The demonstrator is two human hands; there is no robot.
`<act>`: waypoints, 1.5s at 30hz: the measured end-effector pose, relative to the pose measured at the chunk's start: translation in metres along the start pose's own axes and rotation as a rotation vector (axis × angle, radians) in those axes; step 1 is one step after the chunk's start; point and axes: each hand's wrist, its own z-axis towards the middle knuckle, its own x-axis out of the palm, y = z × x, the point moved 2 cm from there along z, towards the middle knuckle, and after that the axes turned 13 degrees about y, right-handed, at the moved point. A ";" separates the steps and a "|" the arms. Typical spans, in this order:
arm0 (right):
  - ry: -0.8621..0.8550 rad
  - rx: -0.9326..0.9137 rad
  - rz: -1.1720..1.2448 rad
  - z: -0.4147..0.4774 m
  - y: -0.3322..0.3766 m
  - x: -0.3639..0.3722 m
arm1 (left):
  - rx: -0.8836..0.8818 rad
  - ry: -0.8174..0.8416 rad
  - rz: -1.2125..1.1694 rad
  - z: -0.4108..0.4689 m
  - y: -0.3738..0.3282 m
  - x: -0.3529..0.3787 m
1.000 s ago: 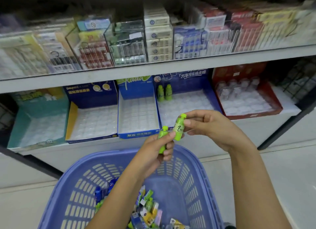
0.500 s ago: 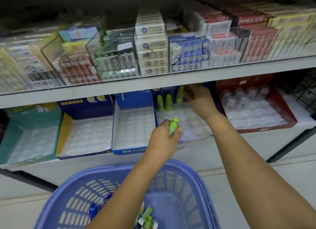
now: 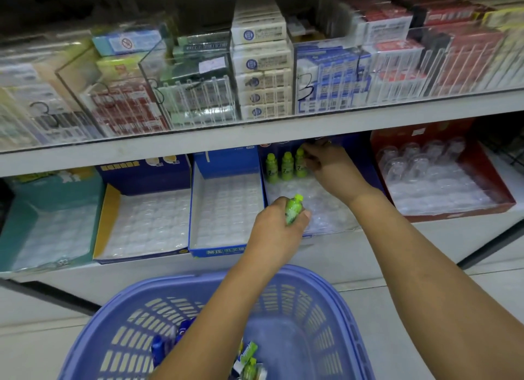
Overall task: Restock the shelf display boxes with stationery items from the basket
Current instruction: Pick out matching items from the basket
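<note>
Green bottle (image 3: 293, 211): left hand (image 3: 275, 232) fingers are curling round it.
Right hand (image 3: 330, 167): fingers are pinching another bottle (image 3: 300, 164) into the blue box (image 3: 360, 155).
Next: aiming beside it.

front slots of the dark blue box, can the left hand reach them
Probably yes: the left hand, gripping a bottle, hovers at the front slots; the right hand is further back, by the standing bottles.

Left hand (image 3: 273, 229), right hand (image 3: 333, 168), both forearms (image 3: 226, 308) bare
</note>
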 end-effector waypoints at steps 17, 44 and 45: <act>0.356 0.067 0.821 -0.074 0.052 -0.028 | 0.135 -0.022 -0.090 -0.008 -0.017 -0.012; -0.078 0.057 0.263 -0.015 -0.018 -0.030 | 0.232 0.148 0.580 -0.016 0.011 0.026; -0.062 0.058 0.261 -0.013 -0.019 -0.028 | 0.225 0.155 0.576 -0.016 0.011 0.026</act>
